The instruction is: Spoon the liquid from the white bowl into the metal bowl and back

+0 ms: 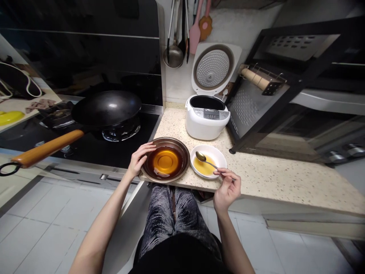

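My left hand steadies the left rim of a round, shallow metal bowl, its fingers laid over the edge. Dark amber liquid lies in that bowl. In my right hand is the handle of a metal spoon, pinched between thumb and fingers. The spoon's head is over a white bowl, above a shallow yellow liquid. Both bowls stand side by side at the counter's front edge.
Behind the bowls stands a white rice cooker with its lid up. On the stove at left sits a black wok, its wooden handle pointing towards me. A dark rack borders the counter at right. Utensils hang on the wall.
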Available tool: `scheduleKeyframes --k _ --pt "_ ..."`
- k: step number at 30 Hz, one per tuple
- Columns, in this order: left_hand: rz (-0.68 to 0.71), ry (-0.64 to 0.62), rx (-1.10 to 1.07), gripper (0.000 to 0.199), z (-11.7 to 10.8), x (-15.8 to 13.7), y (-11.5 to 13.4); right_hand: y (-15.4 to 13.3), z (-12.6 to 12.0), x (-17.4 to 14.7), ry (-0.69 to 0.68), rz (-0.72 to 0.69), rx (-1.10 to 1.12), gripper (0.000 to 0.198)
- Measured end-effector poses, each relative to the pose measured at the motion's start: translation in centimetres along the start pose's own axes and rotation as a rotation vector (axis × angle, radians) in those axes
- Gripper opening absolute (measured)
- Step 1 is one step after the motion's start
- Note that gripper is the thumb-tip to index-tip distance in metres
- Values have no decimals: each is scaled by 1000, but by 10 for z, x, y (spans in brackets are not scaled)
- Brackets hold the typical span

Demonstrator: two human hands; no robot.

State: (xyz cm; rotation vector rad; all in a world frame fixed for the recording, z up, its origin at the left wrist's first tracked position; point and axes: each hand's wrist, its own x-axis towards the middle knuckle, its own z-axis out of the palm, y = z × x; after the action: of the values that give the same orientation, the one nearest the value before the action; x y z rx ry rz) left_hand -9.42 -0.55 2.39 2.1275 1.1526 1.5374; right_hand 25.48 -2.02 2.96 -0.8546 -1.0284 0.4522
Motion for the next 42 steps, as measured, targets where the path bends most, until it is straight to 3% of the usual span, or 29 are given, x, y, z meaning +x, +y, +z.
scheduleKeyframes --k 15,20,29,33,36,42 --pt "-9 2 -4 41 0 -1 -2 1 -9 4 -59 113 -119 19" --pt "-7 -1 1 42 0 -1 -2 8 -13 4 -122 -61 -159 14" --pt "-19 -12 23 44 -1 0 1 17 -24 8 -412 -479 -290 20" --pt "-19 -8 15 44 -1 0 0 19 -25 8 -478 -550 -319 24" --pt "-22 1 12 44 0 0 0 18 -24 5 -436 -510 -322 18" --pt "-10 4 1 44 1 0 0 -3 -3 -10 -105 -248 -109 10"
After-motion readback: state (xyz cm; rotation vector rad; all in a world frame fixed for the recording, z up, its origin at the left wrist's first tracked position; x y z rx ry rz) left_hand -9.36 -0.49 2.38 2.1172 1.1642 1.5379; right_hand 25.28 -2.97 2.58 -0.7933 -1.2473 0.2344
